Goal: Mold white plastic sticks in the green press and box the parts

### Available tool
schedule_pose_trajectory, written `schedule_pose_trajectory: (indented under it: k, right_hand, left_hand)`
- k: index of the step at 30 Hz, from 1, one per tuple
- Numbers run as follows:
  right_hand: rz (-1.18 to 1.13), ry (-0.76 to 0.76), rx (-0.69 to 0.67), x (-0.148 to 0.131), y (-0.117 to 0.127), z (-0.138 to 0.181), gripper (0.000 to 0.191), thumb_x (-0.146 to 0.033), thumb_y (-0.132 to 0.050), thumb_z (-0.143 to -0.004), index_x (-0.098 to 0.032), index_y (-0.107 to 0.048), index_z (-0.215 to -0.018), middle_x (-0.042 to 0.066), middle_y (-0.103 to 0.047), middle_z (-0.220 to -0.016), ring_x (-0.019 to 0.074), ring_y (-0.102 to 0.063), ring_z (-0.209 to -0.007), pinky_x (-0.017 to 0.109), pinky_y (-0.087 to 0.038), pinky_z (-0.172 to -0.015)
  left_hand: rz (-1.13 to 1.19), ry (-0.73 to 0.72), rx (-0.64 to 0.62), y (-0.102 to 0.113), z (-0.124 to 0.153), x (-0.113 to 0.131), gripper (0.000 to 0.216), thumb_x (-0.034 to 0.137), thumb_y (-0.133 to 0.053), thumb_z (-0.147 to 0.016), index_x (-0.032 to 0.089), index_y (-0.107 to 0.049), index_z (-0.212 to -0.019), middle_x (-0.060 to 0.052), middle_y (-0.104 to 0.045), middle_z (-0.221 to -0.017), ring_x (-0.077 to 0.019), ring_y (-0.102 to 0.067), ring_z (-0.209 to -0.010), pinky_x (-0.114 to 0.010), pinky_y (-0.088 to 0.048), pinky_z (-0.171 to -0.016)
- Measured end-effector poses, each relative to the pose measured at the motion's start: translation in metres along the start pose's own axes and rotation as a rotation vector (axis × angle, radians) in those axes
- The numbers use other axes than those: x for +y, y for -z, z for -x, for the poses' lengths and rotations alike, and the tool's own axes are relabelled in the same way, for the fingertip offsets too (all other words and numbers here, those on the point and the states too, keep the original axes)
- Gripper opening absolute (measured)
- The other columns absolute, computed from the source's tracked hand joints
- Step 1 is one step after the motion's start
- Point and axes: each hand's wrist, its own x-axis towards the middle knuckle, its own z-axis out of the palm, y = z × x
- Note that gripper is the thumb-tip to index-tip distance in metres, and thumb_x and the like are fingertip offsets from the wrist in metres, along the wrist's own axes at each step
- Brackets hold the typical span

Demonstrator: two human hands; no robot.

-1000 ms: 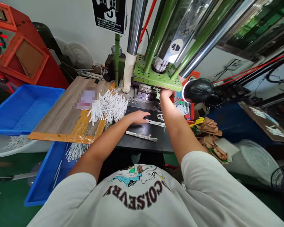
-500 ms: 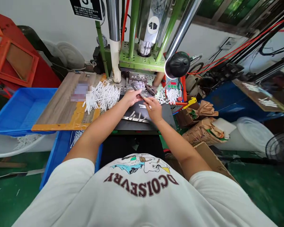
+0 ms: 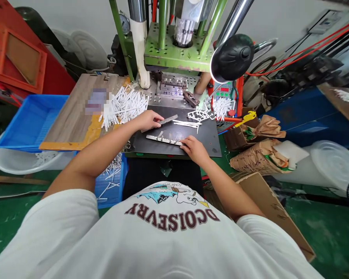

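Observation:
My left hand [image 3: 150,119] is closed on one end of a narrow metal bar [image 3: 168,119], held tilted over the dark work plate [image 3: 209,139]. At the front of that plate, my right hand [image 3: 194,148] pinches the right end of a second bar, a metal strip [image 3: 163,140] set with small upright pieces along its length. Several thin white sticks [image 3: 189,123] lie just beyond it. Behind them, a brown metal block [image 3: 191,99] rests beside the steel mould [image 3: 173,83] on the press bed.
A green press [image 3: 177,54] stands over the mould, with a black lamp [image 3: 232,58] at its right. White strips [image 3: 125,106] are heaped on the wooden board [image 3: 72,112] at left; another pile [image 3: 222,107] lies at right. Blue tray [image 3: 31,124] stands far left.
My hands have moved apart and nearer to me. The left has drawn leftward with the metal bar; the right has come down to the strip at the front. The view has shifted as well.

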Motion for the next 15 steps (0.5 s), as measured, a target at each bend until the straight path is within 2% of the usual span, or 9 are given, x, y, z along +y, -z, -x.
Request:
schedule_pose_trajectory:
  k: [3,7,10,12,15]
  right_hand:
    - [0.038,0.075,0.048,0.008,0.001,0.009,0.027,-0.028,-0.062,-0.107,-0.024,-0.081,-0.125,0.012,-0.071,-0.113,0.025,-0.074,-0.101,0.035,-0.062,-0.093]
    - [0.122,0.159,0.213,0.027,0.02,0.042,0.03,-0.035,-0.057,-0.111,-0.025,-0.08,-0.126,0.011,-0.072,-0.11,0.0238,-0.074,-0.098,0.034,-0.063,-0.088]
    - [0.181,0.159,0.371,0.043,0.041,0.062,0.031,-0.04,-0.055,-0.111,-0.027,-0.08,-0.125,0.011,-0.073,-0.108,0.0238,-0.073,-0.097,0.035,-0.062,-0.088]
    - [0.218,0.129,0.468,0.054,0.055,0.065,0.032,-0.043,-0.056,-0.11,-0.027,-0.081,-0.123,0.011,-0.072,-0.106,0.0246,-0.072,-0.097,0.036,-0.062,-0.089]
    - [0.245,0.095,0.575,0.071,0.074,0.049,0.035,-0.048,-0.057,-0.109,-0.026,-0.081,-0.121,0.011,-0.072,-0.105,0.026,-0.071,-0.097,0.039,-0.061,-0.092]
  left_hand:
    - [-0.055,-0.067,-0.018,-0.006,0.009,-0.005,0.049,0.031,-0.066,-0.09,0.023,-0.082,-0.136,-0.003,-0.085,-0.115,-0.0245,-0.073,-0.1,-0.031,-0.052,-0.092]
    - [-0.177,-0.131,0.036,-0.014,0.024,-0.016,0.045,0.032,-0.052,-0.102,0.024,-0.081,-0.135,-0.006,-0.082,-0.132,-0.0268,-0.072,-0.12,-0.033,-0.051,-0.104]
    - [-0.25,-0.224,0.068,-0.03,0.035,-0.018,0.043,0.03,-0.049,-0.106,0.024,-0.079,-0.135,-0.008,-0.082,-0.127,-0.026,-0.073,-0.117,-0.035,-0.051,-0.106]
    - [-0.275,-0.305,0.076,-0.043,0.039,-0.014,0.043,0.027,-0.046,-0.107,0.021,-0.078,-0.135,-0.012,-0.081,-0.123,-0.026,-0.072,-0.114,-0.037,-0.052,-0.106]
    - [-0.306,-0.435,0.052,-0.056,0.039,-0.008,0.043,0.02,-0.043,-0.108,0.018,-0.075,-0.136,-0.015,-0.08,-0.127,-0.0263,-0.07,-0.119,-0.041,-0.051,-0.113]
